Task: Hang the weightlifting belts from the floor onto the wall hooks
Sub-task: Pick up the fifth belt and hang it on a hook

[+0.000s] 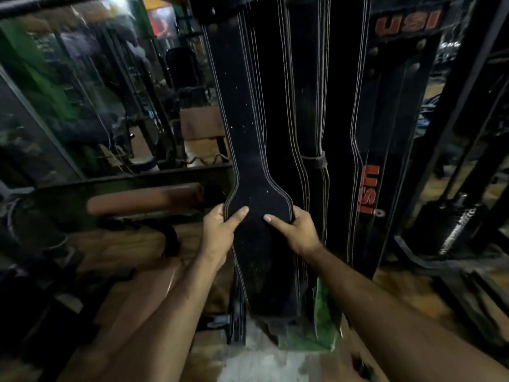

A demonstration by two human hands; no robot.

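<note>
Black suede, white stitching — front belt hanging long and flat down the middle of the view, top end lost in the dark near the upper edge. Gripped at the flare on both sides: left hand curled round the left edge with thumb pressed across the face, right hand wrapped round the right edge, thumb laid on the front likewise. Both firmly clamped on the one belt, nothing loose.

Just behind and to the right, more black belts already dangling, touching or nearly so; furthest right, the USI-branded belt with red lettering. Hooks themselves out of sight above — cannot tell whether the front belt is truly seated on one. Lower end reaching down near the floor, pale patch between the forearms. Padded brown roller off to the left, well apart.

Step in hand, by the look of it: settling and straightening a belt at the hanging spot, not fetching a new one. Next move, as a judgement: steady the belt so it lies flat against its neighbours, confirm the top end holds, then ease both grips off together. Risk — letting go early and dropping it.
</note>
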